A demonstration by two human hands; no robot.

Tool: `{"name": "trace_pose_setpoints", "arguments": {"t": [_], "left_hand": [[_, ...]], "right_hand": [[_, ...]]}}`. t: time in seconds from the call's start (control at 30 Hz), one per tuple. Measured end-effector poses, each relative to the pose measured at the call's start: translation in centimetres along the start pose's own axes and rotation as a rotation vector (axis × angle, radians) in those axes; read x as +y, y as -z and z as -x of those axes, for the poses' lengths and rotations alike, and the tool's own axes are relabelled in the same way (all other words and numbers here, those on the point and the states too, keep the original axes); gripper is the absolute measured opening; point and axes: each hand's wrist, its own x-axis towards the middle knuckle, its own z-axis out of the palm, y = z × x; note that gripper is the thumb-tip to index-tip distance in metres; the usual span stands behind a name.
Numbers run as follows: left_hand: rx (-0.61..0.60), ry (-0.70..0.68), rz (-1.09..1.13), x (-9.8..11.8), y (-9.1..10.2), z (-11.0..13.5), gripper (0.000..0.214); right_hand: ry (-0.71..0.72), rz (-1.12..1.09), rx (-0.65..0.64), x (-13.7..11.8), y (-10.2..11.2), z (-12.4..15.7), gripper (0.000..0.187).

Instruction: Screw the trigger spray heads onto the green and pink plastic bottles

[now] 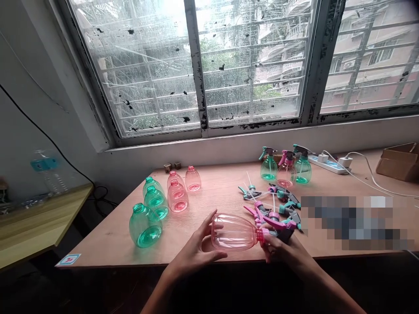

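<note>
A pink transparent bottle lies on its side in the air above the table's front edge, its neck pointing right. My left hand is wrapped round its base end, thumb below and fingers behind. At the neck, my right hand grips a pink and dark-grey trigger spray head; its collar meets the bottle's mouth. How far the collar is threaded on, I cannot tell. Just behind my right hand lies a pile of loose pink and teal spray heads with thin tubes.
To the left stand open green bottles and pink bottles. Spray bottles with heads on, such as a green one, stand at the back right. Beyond are a power strip with cables and a cardboard box. A blurred patch covers the right side.
</note>
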Motion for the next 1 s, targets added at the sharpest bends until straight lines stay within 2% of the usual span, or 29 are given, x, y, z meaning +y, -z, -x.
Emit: {"name": "trace_pose_setpoints", "arguments": {"t": [0.13,0.27,0.37,0.5,0.73,0.87,1.0], "left_hand": [[-0.021,-0.008,0.065,-0.1,0.0,0.1,0.102],[0.001,0.035,0.107,-0.1,0.0,0.1,0.094],[0.036,0.039,0.089,0.0,-0.1,0.0,0.093],[0.09,-0.023,0.041,0.0,-0.1,0.0,0.094],[0.07,-0.061,-0.059,-0.2,-0.1,-0.1,0.093],[0.048,-0.053,-0.011,-0.3,0.0,-0.2,0.098],[0.062,0.015,0.094,-0.5,0.0,-0.2,0.099]], "right_hand": [[-0.027,-0.051,0.057,-0.1,-0.4,0.0,0.046],[-0.066,-0.084,0.114,-0.2,-0.5,-0.1,0.048],[-0.079,-0.097,0.07,-0.2,-0.3,-0.6,0.046],[-0.064,-0.085,0.018,-0.1,0.0,-1.6,0.044],[-0.042,-0.084,0.019,0.0,0.0,-2.0,0.042],[-0.032,-0.08,0.006,-0.1,-0.1,-1.9,0.043],[-0.035,-0.064,0.016,-0.2,-0.2,-1.9,0.042]]}}
